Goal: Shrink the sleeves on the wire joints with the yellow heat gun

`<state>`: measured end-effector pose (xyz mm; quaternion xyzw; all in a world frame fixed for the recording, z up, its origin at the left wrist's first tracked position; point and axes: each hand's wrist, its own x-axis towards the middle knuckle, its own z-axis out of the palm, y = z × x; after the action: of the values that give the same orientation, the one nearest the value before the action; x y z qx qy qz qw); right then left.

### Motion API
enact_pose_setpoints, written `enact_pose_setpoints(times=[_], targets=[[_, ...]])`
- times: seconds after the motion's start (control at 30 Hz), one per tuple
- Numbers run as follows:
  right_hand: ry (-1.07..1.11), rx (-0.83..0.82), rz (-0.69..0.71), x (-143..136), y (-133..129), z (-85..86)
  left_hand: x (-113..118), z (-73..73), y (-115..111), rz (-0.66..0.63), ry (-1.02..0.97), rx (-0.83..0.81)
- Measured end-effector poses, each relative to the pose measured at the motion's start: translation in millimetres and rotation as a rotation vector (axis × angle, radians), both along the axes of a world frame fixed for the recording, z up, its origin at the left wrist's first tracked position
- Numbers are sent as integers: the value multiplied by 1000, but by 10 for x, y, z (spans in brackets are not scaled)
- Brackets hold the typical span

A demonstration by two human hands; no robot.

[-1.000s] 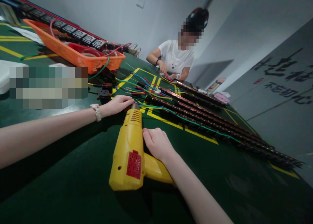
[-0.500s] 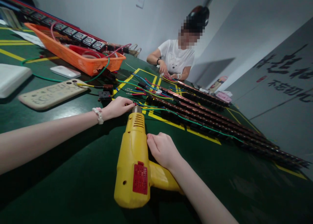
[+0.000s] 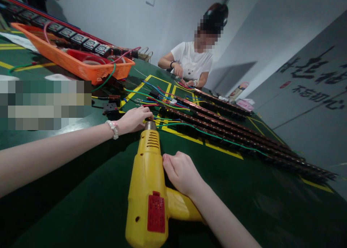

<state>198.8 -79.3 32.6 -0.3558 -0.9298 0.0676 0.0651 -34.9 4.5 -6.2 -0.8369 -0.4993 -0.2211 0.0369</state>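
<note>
A yellow heat gun (image 3: pixel 148 175) with a red vent panel stands out in the centre, its metal nozzle (image 3: pixel 150 125) pointing away from me. My right hand (image 3: pixel 182 171) is closed on the gun's right side, fingers wrapped at the body and handle. Just beyond the nozzle, my left hand (image 3: pixel 135 119), with a scrunchie on the wrist, pinches thin wires (image 3: pixel 162 124) at their ends. From there the wires run right to long dark strips with copper edges (image 3: pixel 217 128). The fingertips of my left hand are partly hidden.
An orange basket (image 3: pixel 93 71) holding red and copper-coloured parts is at the back left. Small black connectors (image 3: pixel 110 108) lie left of the wires. Across the green table (image 3: pixel 89 204), a person in a white shirt (image 3: pixel 191 60) handles wires. More strips stretch to the right edge.
The whole view has shifted slightly. My left hand has turned a little, with its fingers curled further over the wires by the nozzle. The heat gun sits slightly lower in view.
</note>
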Motion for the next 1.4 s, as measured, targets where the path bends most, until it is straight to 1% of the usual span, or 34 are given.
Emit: enact_pose_setpoints(times=[0.13,0.27,0.37,0.43,0.5,0.6,0.73,0.83,0.9,0.97,1.13,1.27,1.4], targets=[[-7,-73,-7,9,3,10,49,-22,81,-2,42,18],[7,-129,-13,2,-1,34,30,-36,127,0,89,37],[23,-151,-37,4,4,44,22,-45,107,-29,48,5],[29,-163,-67,12,19,46,39,-51,81,-47,-60,-46],[24,-171,-106,20,43,45,66,-60,68,-38,-222,-106],[6,-146,-156,25,92,37,85,-79,108,-1,-498,-191],[16,-110,-186,-4,163,30,44,-113,230,56,-925,-331],[-10,-72,-164,-67,220,37,7,-116,281,18,-1229,-452],[-40,-35,-131,-128,265,42,-5,-100,275,-25,-1370,-481],[-65,-4,-99,-193,312,45,-10,-74,248,-25,-1453,-477],[-86,64,-81,-311,400,49,5,-45,207,30,-1547,-505],[-83,73,-76,-325,409,50,83,-75,211,53,-1678,-444],[-81,83,-104,-315,392,48,185,-75,175,55,-1828,-433]])
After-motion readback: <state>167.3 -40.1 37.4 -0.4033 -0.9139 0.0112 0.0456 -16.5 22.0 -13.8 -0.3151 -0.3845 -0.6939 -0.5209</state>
